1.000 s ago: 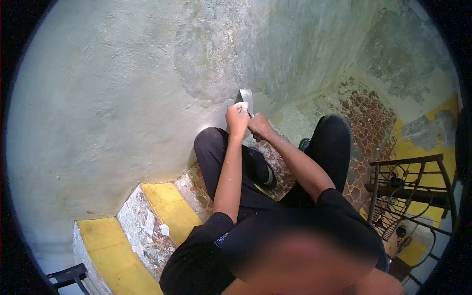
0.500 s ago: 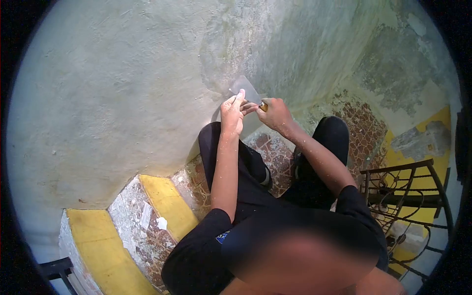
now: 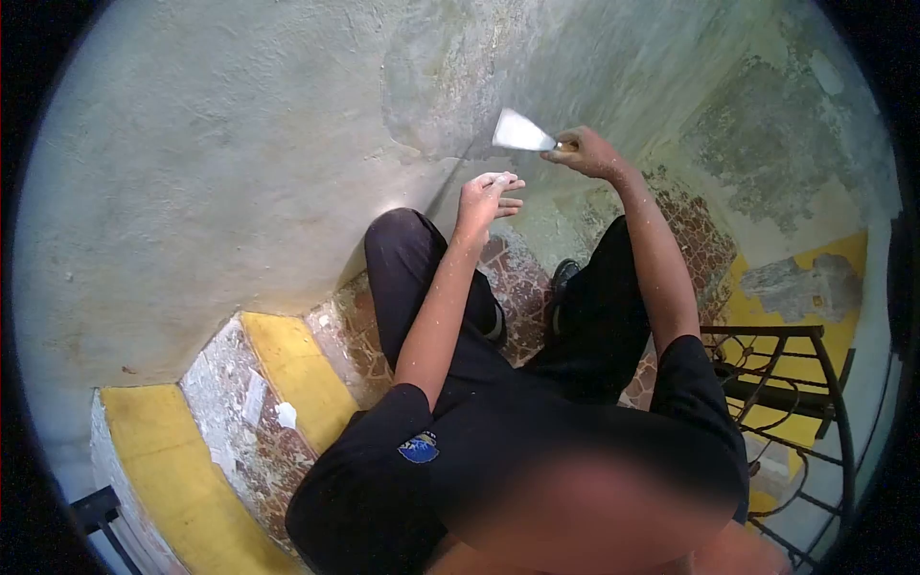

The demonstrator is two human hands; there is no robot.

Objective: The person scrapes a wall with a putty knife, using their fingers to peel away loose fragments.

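— Grey-green wall (image 3: 220, 192), patchy upper centre, takes most of our view. Rest, big to small?

— Black shirt (image 3: 364, 498) on us, yellow-banded stairs (image 3: 177, 460) lower left, dark metal railing (image 3: 767, 331) lower right.

— Hands?

— Our right hand (image 3: 587, 153) grips the handle of a putty knife (image 3: 522, 131), blade pointing left in front of the wall. Looks clear of the surface; depth's hard to call. Our left hand (image 3: 489, 201) is near, below the blade, half-open, fingers loosely spread, whitish at the tips. Can't tell if that's residue or a lump.

— Tips for working it?

— We'd hold the blade low to the plaster, press evenly across the edge, lock the wrist, and mind our left fingers near the corner.

— Brands, writing?

— Just a blue badge (image 3: 419, 448) on our chest; lettering too small to read. No maker's mark legible on the knife.
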